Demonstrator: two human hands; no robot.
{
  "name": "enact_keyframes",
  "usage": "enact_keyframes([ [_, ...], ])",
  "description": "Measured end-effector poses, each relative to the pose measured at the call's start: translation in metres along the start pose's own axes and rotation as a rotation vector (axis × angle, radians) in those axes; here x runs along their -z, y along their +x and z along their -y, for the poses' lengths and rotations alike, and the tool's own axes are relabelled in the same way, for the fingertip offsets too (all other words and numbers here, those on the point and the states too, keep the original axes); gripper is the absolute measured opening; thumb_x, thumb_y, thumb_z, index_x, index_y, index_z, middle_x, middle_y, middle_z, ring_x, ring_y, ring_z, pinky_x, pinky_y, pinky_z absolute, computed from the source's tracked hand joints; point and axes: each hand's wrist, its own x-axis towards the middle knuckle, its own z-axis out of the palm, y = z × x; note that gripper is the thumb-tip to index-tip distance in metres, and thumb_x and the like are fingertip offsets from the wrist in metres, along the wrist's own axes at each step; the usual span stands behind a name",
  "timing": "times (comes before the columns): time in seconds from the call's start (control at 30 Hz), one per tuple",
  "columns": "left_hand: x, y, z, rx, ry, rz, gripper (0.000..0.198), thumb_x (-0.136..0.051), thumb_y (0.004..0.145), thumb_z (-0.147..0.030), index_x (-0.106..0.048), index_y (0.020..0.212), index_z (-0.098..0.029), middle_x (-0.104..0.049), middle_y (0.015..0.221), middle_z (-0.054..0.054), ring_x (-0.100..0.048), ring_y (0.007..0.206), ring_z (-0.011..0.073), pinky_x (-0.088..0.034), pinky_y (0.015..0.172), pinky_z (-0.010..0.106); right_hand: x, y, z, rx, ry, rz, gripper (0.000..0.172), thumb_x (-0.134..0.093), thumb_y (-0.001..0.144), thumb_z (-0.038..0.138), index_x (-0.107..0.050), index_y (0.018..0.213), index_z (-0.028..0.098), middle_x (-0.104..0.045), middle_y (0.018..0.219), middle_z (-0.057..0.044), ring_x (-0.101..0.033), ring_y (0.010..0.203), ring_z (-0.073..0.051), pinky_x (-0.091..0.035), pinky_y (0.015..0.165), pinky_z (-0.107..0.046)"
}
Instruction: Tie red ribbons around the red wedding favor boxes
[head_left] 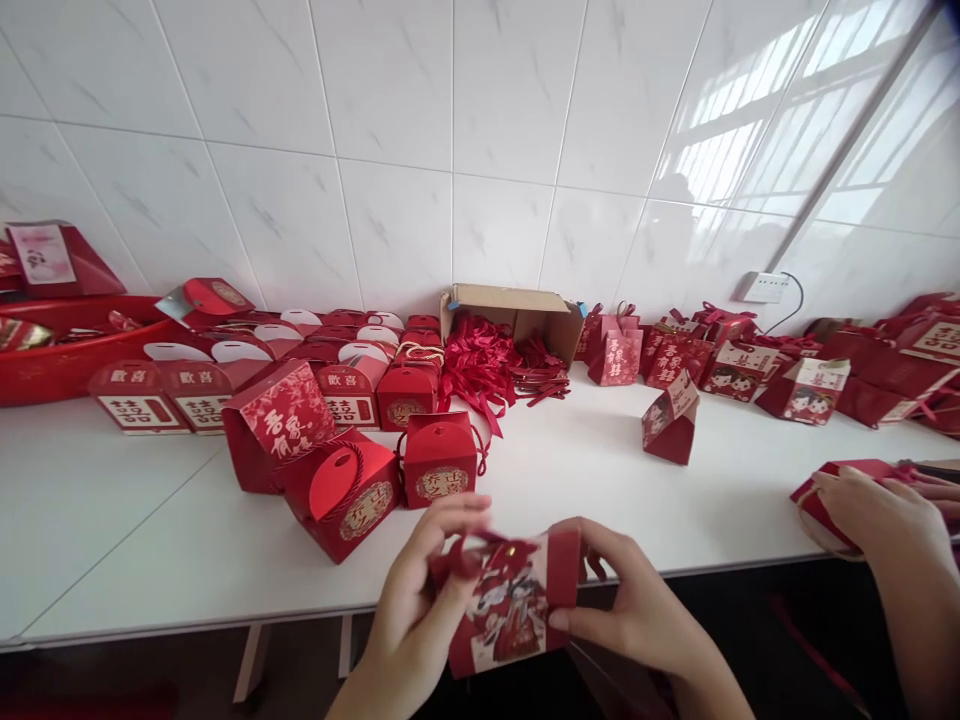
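A red box with a printed picture of figures [510,610] is held between my two hands at the table's front edge. My left hand [424,600] closes on its left side, the thumb near a dark red ribbon [480,550] at the top. Round the right side of the box, my right hand [626,595] has its thumb on the front face and its fingers behind. Just beyond my hands stand a red box with a cord [440,460] and a tilted red box with a cord handle [341,495].
A cardboard box [517,300] spills red ribbons [480,360] by the wall. Rows of red boxes [349,395] and a red basin [82,350] are left. More gift boxes [806,390] stand right, near another person's hands [877,510] on a red box.
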Motion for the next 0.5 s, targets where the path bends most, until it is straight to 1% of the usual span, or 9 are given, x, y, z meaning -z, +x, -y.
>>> enact_keyframes([
  [0.07,-0.005,0.003,0.006,0.056,-0.004,-0.087,0.036,-0.052,0.093,-0.035,-0.049,0.129,-0.028,-0.049,0.14,0.009,-0.043,0.132,0.0258,-0.037,0.106,0.037,0.015,0.013,-0.017,-0.07,0.055,-0.031,0.052,-0.077,0.072,0.04,-0.061,0.119,0.022,-0.071,0.092,-0.004,-0.062,0.069,-0.018,-0.052,0.062,-0.029],
  [0.13,-0.006,0.004,0.012,0.083,0.002,-0.135,0.044,-0.052,0.094,-0.035,-0.04,0.136,-0.029,-0.044,0.144,0.009,-0.042,0.133,0.0254,-0.035,0.107,0.039,0.037,0.032,-0.039,-0.171,0.106,-0.135,0.056,-0.075,0.072,0.048,-0.06,0.118,0.02,-0.071,0.096,-0.007,-0.064,0.063,-0.018,-0.051,0.055,-0.029],
  [0.17,-0.006,0.004,0.015,0.083,0.008,-0.136,0.044,-0.051,0.094,-0.035,-0.039,0.135,-0.029,-0.043,0.145,0.009,-0.043,0.132,0.0252,-0.036,0.106,0.04,0.05,0.043,-0.05,-0.233,0.096,-0.22,0.058,-0.075,0.069,0.051,-0.061,0.116,0.019,-0.07,0.1,-0.008,-0.065,0.062,-0.019,-0.052,0.053,-0.03],
  [0.2,-0.005,0.003,0.017,0.082,0.015,-0.135,0.043,-0.051,0.094,-0.035,-0.04,0.134,-0.029,-0.044,0.144,0.009,-0.044,0.131,0.0252,-0.038,0.105,0.039,0.062,0.054,-0.062,-0.294,0.043,-0.37,0.062,-0.078,0.064,0.053,-0.062,0.113,0.018,-0.069,0.101,-0.01,-0.066,0.063,-0.021,-0.054,0.053,-0.032],
  [0.23,-0.004,0.002,0.018,0.077,0.023,-0.135,0.042,-0.052,0.093,-0.035,-0.041,0.134,-0.029,-0.045,0.143,0.009,-0.046,0.129,0.0252,-0.039,0.103,0.039,0.074,0.065,-0.072,-0.343,-0.015,-0.591,0.07,-0.08,0.058,0.055,-0.062,0.114,0.016,-0.069,0.102,-0.012,-0.068,0.068,-0.025,-0.056,0.057,-0.036],
  [0.3,0.001,-0.001,0.019,0.067,0.06,-0.198,0.042,-0.055,0.092,-0.035,-0.044,0.132,-0.028,-0.048,0.139,0.009,-0.049,0.126,0.0252,-0.042,0.101,0.039,0.091,0.085,-0.088,-0.368,-0.05,-0.729,0.093,-0.08,0.057,0.056,-0.049,0.132,0.012,-0.061,0.118,-0.02,-0.068,0.089,-0.033,-0.059,0.071,-0.042],
  [0.33,0.004,-0.003,0.018,0.058,0.084,-0.268,0.041,-0.056,0.09,-0.035,-0.046,0.13,-0.027,-0.051,0.136,0.009,-0.05,0.124,0.0251,-0.043,0.1,0.038,0.094,0.092,-0.092,-0.366,-0.056,-0.762,0.102,-0.08,0.057,0.056,-0.041,0.139,0.011,-0.056,0.125,-0.022,-0.067,0.098,-0.035,-0.058,0.076,-0.043],
  [0.4,0.016,-0.005,0.016,0.017,0.136,-0.464,0.039,-0.061,0.087,-0.035,-0.052,0.124,-0.025,-0.055,0.128,0.009,-0.054,0.118,0.0241,-0.044,0.099,0.037,0.089,0.1,-0.095,-0.323,-0.057,-0.748,0.11,-0.076,0.061,0.059,-0.027,0.148,0.012,-0.042,0.139,-0.024,-0.063,0.109,-0.037,-0.057,0.086,-0.043],
  [0.5,0.052,0.002,0.011,-0.11,0.235,-0.821,0.04,-0.071,0.079,-0.032,-0.055,0.114,-0.02,-0.059,0.12,0.008,-0.058,0.108,0.0222,-0.046,0.095,0.036,0.061,0.1,-0.086,-0.211,-0.079,-0.639,0.104,-0.068,0.069,0.063,-0.024,0.149,0.014,-0.029,0.148,-0.023,-0.058,0.117,-0.037,-0.053,0.095,-0.046],
])
